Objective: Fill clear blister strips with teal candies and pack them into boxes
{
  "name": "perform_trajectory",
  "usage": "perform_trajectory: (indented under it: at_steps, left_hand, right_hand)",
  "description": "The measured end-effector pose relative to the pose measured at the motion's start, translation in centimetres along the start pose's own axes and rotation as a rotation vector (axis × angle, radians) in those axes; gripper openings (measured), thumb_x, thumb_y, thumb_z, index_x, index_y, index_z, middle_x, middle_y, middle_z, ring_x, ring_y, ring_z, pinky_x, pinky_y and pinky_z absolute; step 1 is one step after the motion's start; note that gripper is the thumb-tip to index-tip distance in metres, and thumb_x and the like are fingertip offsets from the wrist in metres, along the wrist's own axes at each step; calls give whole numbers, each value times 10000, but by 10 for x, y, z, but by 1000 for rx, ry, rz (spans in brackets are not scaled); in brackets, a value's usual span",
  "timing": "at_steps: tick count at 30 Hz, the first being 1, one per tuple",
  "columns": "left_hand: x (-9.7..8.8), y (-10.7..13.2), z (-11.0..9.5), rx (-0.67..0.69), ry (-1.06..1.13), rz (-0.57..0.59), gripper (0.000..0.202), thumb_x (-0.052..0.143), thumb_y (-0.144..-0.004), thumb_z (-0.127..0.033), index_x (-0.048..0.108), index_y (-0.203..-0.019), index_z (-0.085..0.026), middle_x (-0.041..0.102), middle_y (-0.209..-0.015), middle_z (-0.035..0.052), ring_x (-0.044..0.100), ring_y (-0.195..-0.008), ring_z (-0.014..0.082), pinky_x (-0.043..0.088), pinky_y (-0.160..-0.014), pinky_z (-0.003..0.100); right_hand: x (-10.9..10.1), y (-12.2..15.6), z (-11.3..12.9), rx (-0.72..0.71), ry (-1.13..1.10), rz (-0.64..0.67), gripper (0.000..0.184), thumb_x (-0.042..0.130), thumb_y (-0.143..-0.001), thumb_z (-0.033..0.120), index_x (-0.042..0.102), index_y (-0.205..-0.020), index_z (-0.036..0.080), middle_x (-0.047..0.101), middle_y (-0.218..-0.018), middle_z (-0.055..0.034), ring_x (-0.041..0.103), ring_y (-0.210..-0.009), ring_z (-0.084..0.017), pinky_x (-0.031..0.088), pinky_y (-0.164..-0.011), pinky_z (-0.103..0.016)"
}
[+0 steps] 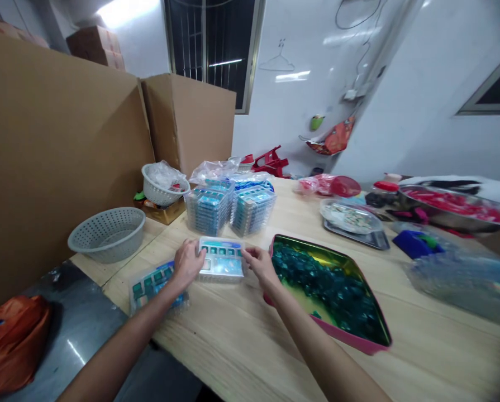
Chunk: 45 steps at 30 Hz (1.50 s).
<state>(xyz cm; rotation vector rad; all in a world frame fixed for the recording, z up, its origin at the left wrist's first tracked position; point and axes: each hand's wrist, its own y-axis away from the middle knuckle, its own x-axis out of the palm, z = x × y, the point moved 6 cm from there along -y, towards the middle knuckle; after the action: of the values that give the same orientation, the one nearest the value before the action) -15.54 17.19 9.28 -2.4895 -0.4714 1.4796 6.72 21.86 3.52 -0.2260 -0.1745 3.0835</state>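
In the middle of the table lies a clear plastic blister tray (223,267), with a row of dark green pieces and pale blue parts in its compartments. It seems to rest on more trays. My left hand (188,261) grips its left edge, thumb on top. At the right edge, my right hand (258,267) has its fingers pinched on the tray's corner; whether a small piece is also between them is hidden. Beside that hand stands a pink-rimmed box (337,329) with a gold inside, holding many dark green gem-like pieces (329,285). Another filled tray (143,287) lies partly behind my left forearm.
Tall stacks of filled trays (210,209) stand behind. Left are a grey perforated basket (107,231) and a cardboard partition (65,139). On the right are a metal tray (375,239), a steel bowl of red pieces (455,215) and clear plastic packaging (463,285).
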Motion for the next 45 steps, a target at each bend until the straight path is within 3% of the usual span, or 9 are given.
perform_trajectory:
  at_steps: [5, 10, 16, 21, 26, 29, 38, 42, 45]
  left_hand:
    - [8, 2, 7, -37, 122, 17, 147, 537, -781, -230, 661, -753, -156, 579, -712, 39, 535, -709, 176, 391, -703, 276]
    - [-3, -4, 10, -104, 275, -29, 133, 538, -761, -198, 641, -704, -136, 549, -613, -4, 529, -612, 132, 394, -615, 228]
    - [-76, 32, 43, -171, 577, -218, 461, 606, -722, -280, 543, -1147, -112, 573, -690, -22, 542, -580, 102, 422, -554, 193]
    - [-119, 83, 99, -296, 415, -314, 450, 604, -702, -326, 540, -1107, -140, 548, -639, -40, 517, -535, 110, 408, -530, 210]
    - [-103, 101, 142, -400, 169, -284, 361, 571, -716, -326, 594, -1017, -129, 565, -627, -16, 552, -568, 146, 436, -586, 251]
    - [-86, 107, 151, -436, 131, -243, 319, 543, -753, -324, 618, -994, -130, 634, -738, 37, 593, -638, 168, 468, -649, 284]
    - [-66, 127, 170, -490, 467, -353, 403, 538, -811, -350, 585, -1149, -135, 687, -935, 92, 639, -844, 206, 503, -746, 310]
    - [-60, 131, 168, -492, 496, -323, 418, 558, -812, -343, 558, -1185, -153, 675, -979, 92, 637, -860, 203, 509, -763, 318]
    - [-55, 137, 163, -495, 495, -329, 420, 535, -836, -333, 505, -1229, -187, 632, -1115, 98, 611, -982, 200, 499, -813, 311]
  right_hand:
    - [2, 6, 3, 17, 31, 35, 437, 637, -633, 556, 664, -679, 122, 614, -582, -30, 521, -546, -151, 380, -501, -251]
    - [4, 11, 39, -1, -36, 5, 452, 653, -645, 554, 660, -790, 126, 618, -615, -24, 530, -542, -144, 421, -498, -256]
    - [47, 27, 81, -68, -150, 92, 468, 706, -610, 564, 567, -814, 166, 573, -578, 13, 525, -487, -132, 412, -448, -245]
    - [121, 52, 89, -230, 156, 307, 312, 561, -793, 468, 575, -716, 166, 615, -611, -36, 571, -547, -162, 418, -526, -268]
    - [166, 64, 85, -336, 737, 430, 190, 495, -882, 273, 634, -858, 145, 701, -842, -112, 635, -791, -204, 408, -666, -269]
    - [174, 70, 86, -335, 863, 498, 197, 501, -889, 271, 632, -890, 124, 704, -875, -159, 646, -832, -235, 405, -675, -276]
    - [165, 101, 80, -325, 859, 594, 229, 483, -886, 291, 589, -1008, 129, 702, -929, -162, 651, -864, -271, 407, -696, -300]
    - [160, 102, 60, -263, 708, 561, 284, 468, -885, 285, 555, -1105, 129, 694, -933, -138, 637, -865, -249, 411, -716, -296]
    - [159, 99, 47, -167, 526, 553, 259, 438, -889, 312, 602, -995, 143, 690, -857, -105, 621, -820, -227, 411, -701, -285]
